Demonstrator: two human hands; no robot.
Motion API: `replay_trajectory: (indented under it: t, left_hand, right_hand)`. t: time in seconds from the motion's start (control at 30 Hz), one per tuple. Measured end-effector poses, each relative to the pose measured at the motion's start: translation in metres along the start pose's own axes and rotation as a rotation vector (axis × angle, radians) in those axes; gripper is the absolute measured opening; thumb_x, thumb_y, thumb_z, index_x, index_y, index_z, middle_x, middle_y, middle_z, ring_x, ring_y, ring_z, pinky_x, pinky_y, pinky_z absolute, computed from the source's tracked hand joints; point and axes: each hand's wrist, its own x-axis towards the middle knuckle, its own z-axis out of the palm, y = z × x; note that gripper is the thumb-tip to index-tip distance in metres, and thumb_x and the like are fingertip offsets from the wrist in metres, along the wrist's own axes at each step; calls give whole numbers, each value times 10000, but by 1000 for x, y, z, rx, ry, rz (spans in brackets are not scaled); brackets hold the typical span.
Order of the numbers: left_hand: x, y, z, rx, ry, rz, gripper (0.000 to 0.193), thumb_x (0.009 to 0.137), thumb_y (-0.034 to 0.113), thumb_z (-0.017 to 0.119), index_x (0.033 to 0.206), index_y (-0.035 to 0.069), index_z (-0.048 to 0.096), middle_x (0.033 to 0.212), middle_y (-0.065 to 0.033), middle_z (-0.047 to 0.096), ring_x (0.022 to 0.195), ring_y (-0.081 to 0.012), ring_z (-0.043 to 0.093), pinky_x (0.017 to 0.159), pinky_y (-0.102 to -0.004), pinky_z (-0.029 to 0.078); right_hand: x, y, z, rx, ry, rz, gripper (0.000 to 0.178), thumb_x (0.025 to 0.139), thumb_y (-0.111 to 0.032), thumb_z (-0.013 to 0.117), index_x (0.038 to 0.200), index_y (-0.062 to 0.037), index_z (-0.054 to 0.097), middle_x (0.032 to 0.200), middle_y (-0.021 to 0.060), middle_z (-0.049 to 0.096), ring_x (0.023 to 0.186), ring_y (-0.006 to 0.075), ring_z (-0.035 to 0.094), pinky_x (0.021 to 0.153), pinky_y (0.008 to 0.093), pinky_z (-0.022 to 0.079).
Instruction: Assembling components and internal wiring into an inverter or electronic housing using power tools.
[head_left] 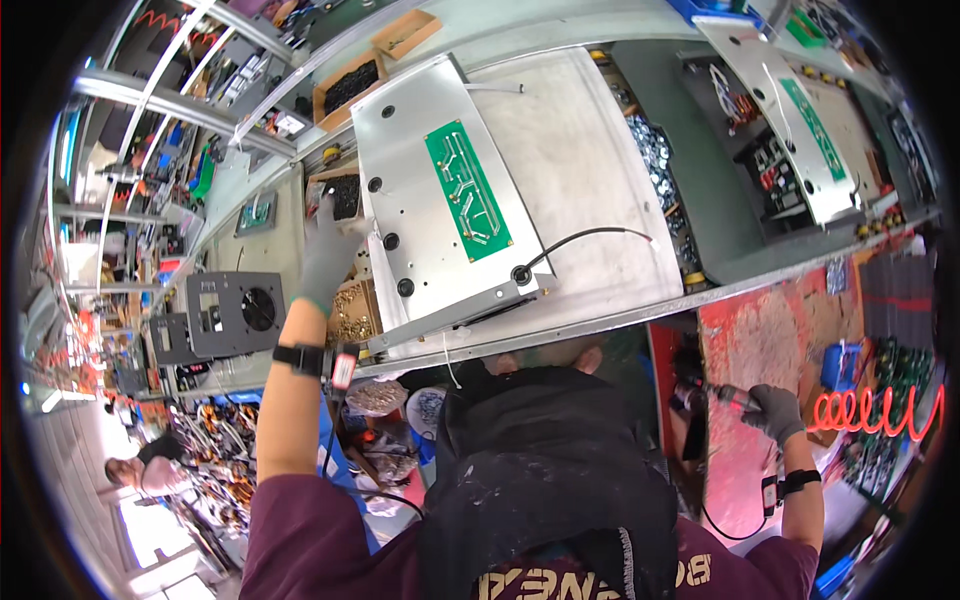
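Observation:
My left hand (pixel 332 252), in a grey glove, reaches over the parts boxes left of the metal panel. Its forefinger and thumb are apart, the fingertips beside a small box of black screws (pixel 346 196); nothing shows in its grasp. On the workbench lies the silver metal panel (pixel 405 170) with a green circuit board (pixel 470 190) on its face and black grommets along its left side. A black cable (pixel 590 232) comes out at its lower corner. Off to the right, below the bench edge, my grey-gloved right hand (pixel 778 412) is wrapped round a power screwdriver (pixel 732 397).
A box of brass-coloured fasteners (pixel 354 314) sits by my left wrist. Farther left stands a dark housing with a fan (pixel 238 314). A second panel (pixel 790 130) lies at the right. A red coiled hose (pixel 870 412) hangs beside my right hand.

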Motion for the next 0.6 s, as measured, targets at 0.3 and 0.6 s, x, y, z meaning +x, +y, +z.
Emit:
replay_trajectory:
  t: [0.3, 0.6]
  left_hand:
    - [-99, -4, 64, -439, -505, -81, 352, 768, 49, 567, 1113, -10, 600, 750, -71, 655, 735, -215, 643, 645, -341, 507]
    - [-115, 53, 101, -577, -364, 23, 399, 790, 25, 554, 1188, 56, 570, 899, -123, 672, 783, -182, 638, 729, -318, 510]
  right_hand:
    - [37, 45, 17, -215, 330, -233, 278, 754, -123, 562, 1029, -121, 604, 1146, 156, 536, 1111, 382, 470, 943, 456, 381]
    - [98, 44, 133, 448, 675, 940, 650, 783, -347, 675, 1282, -4, 436, 1215, 206, 557, 1003, 344, 595, 908, 450, 437]
